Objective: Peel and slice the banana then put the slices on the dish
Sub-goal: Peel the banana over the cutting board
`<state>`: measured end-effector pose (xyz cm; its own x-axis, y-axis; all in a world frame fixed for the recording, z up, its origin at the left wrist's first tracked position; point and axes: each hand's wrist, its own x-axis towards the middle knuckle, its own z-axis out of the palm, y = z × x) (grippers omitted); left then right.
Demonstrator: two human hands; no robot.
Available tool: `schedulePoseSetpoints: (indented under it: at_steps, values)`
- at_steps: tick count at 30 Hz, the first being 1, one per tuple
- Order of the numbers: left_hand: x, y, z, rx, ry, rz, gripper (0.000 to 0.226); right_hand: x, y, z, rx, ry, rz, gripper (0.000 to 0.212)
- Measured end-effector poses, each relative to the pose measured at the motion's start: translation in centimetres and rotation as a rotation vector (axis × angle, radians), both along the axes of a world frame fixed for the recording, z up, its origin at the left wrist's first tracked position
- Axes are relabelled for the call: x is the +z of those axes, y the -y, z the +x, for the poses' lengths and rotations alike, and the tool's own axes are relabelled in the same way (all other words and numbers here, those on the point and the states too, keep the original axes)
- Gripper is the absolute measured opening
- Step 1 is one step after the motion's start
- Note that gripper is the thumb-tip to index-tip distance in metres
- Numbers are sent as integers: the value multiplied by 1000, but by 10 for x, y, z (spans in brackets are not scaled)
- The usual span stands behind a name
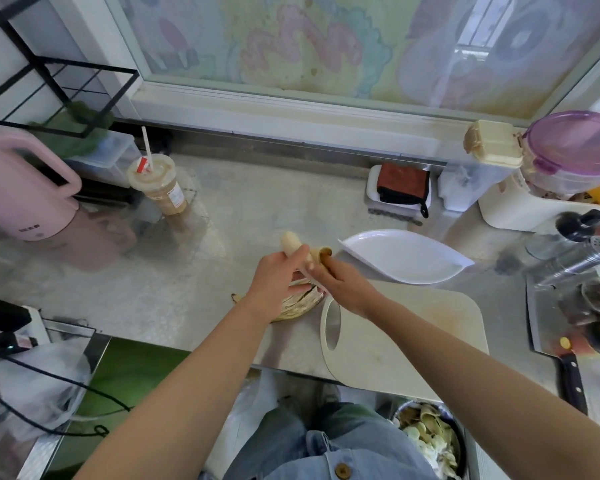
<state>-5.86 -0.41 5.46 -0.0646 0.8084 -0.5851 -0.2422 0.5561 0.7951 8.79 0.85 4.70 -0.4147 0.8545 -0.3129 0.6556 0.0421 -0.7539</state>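
My left hand grips a banana above the counter; its pale peeled tip sticks out past my fingers. My right hand pinches a strip of peel pulled away from the fruit on its right side. More peel hangs below my hands, spread out over the counter. The white leaf-shaped dish lies just to the right of my hands and holds nothing. A cream cutting board lies in front of the dish, under my right forearm.
A large knife lies at the right by jars and a shaker. A pink kettle and a drink cup stand at the left. A bowl of peelings sits below the counter edge.
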Motion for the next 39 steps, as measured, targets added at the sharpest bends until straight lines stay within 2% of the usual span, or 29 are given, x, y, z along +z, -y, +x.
schedulePoseSetpoints:
  at_steps: [5, 7, 8, 11, 13, 15, 19, 21, 23, 25, 26, 27, 29, 30, 31, 32, 34, 35, 37, 39]
  values:
    - [-4, 5, 8, 144, 74, 43, 25, -2, 1, -4, -75, 46, 207, 47]
    - [-5, 8, 8, 164, 61, 74, 21, -4, -1, -9, -160, -18, 213, 48]
    - [-7, 9, 5, 186, 66, 79, 21, -6, -5, -12, -281, -148, 138, 45]
    - [-15, 14, -13, 292, 167, 67, 27, -1, -22, -12, -853, -742, -387, 35]
    - [-20, 17, -28, 404, 271, 50, 25, -4, -30, -1, -994, -975, -529, 32]
    - [-25, 21, -45, 526, 346, 30, 25, -5, -36, 7, -1052, -1088, -540, 33]
    - [-30, 31, -78, 692, 337, 9, 25, -3, -43, 11, -1051, -981, -449, 40]
    - [-31, 36, -91, 721, 295, 7, 24, 2, -42, 4, -890, -949, -463, 40]
    - [-31, 41, -99, 731, 267, 4, 24, 5, -39, -10, -683, -968, -554, 41]
    - [-31, 44, -105, 740, 263, -4, 25, 1, -37, -27, -569, -933, -639, 40]
    - [-30, 46, -107, 748, 269, -5, 25, -6, -37, -34, -563, -835, -649, 35]
    - [-29, 47, -108, 754, 276, -7, 25, -16, -35, -39, -556, -657, -620, 28]
    - [-28, 48, -108, 754, 293, -8, 25, -37, -28, -36, -466, -200, -482, 15]
    - [-28, 48, -108, 747, 306, -9, 25, -47, -25, -31, -411, -26, -399, 17]
    - [-28, 48, -107, 734, 315, -12, 25, -54, -22, -26, -375, 60, -322, 23]
    - [-29, 47, -105, 719, 321, -19, 25, -57, -19, -23, -365, 67, -252, 25]
    - [-30, 45, -98, 684, 331, -35, 26, -49, -12, -21, -415, -85, -198, 13]
    - [-30, 43, -91, 666, 339, -46, 28, -41, -8, -20, -427, -194, -231, 20]
    - [-28, 38, -75, 608, 360, -64, 33, -28, -1, -18, -317, -378, -347, 33]
    - [-26, 33, -54, 522, 383, -81, 35, -20, 7, -11, -162, -405, -414, 40]
